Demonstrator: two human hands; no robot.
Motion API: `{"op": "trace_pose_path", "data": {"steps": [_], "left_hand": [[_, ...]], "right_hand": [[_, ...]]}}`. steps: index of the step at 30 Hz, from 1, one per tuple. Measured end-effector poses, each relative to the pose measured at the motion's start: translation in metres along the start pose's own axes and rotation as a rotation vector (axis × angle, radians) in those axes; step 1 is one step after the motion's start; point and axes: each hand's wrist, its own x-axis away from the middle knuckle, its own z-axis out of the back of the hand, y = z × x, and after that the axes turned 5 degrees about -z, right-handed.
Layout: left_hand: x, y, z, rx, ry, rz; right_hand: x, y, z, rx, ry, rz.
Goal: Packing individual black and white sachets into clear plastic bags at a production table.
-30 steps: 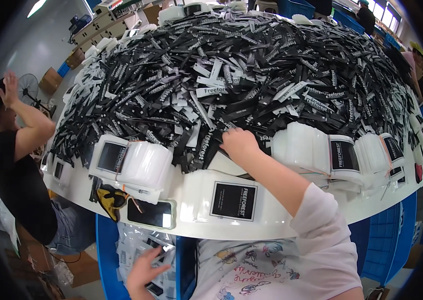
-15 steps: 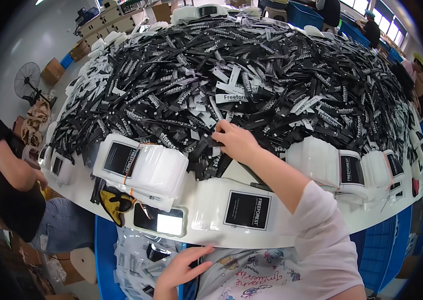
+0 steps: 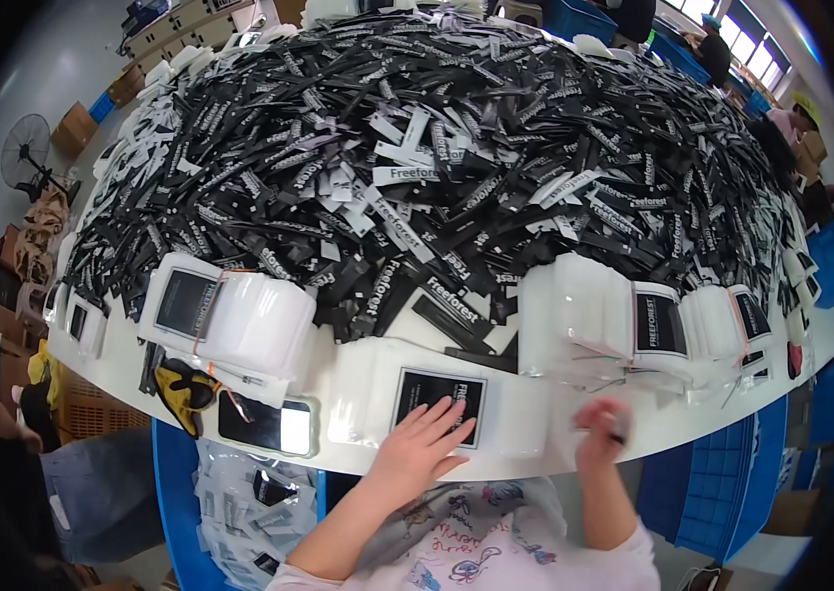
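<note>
The white worktop (image 3: 535,448) carries, well beyond both hands, a broad heap of black and white printed tags (image 3: 456,148) that fills most of its surface. Nearer the hands stand bundled stacks of clear pouches: one banded stack (image 3: 230,315) lies beyond and to the left of the left hand, and a row of further stacks (image 3: 624,325) stands just beyond the right hand. The step in hand appears to be the filling of a pouch: the left hand (image 3: 422,443) lies flat with its fingers spread, pressing on the near edge of a clear pouch with a black card (image 3: 439,399), which lies at the front of the worktop directly under and just beyond its fingertips. The right hand (image 3: 602,428) rests to the right of that pouch, apart from it, its fingers curled together and pinching a small dark item (image 3: 622,426), too blurred to identify. In my judgement the next move calls for the left hand to keep the pouch steady while the right brings its item across to the pouch mouth, with an accurate approach from the right. A phone (image 3: 267,426) with a lit screen lies to the left of the left hand, with a yellow and black tool (image 3: 183,387) just beyond it.
</note>
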Motion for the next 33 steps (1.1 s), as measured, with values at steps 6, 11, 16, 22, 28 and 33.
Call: {"op": "trace_pose_path", "data": {"steps": [6,11,16,22,28,33], "left_hand": [[-0.003,0.01,0.008,-0.054,0.125,-0.016],[-0.003,0.034,-0.002,-0.055,0.268,-0.138],[0.001,0.056,-0.024,-0.024,0.229,-0.29],[-0.005,0.07,-0.016,0.022,0.232,-0.133],[-0.007,0.072,-0.005,-0.008,0.17,-0.186],[0.001,0.072,-0.002,0.147,0.094,-0.233]], "right_hand": [[0.026,0.025,-0.007,-0.08,0.168,-0.172],[0.023,-0.008,0.005,-0.227,0.1,-0.508],[0.037,-0.048,-0.001,-0.008,-0.077,-0.612],[0.052,-0.079,0.004,0.173,-0.608,-0.368],[0.07,-0.067,-0.012,0.066,-0.323,-0.227],[0.059,-0.068,0.0,-0.223,-0.559,-0.305]]}}
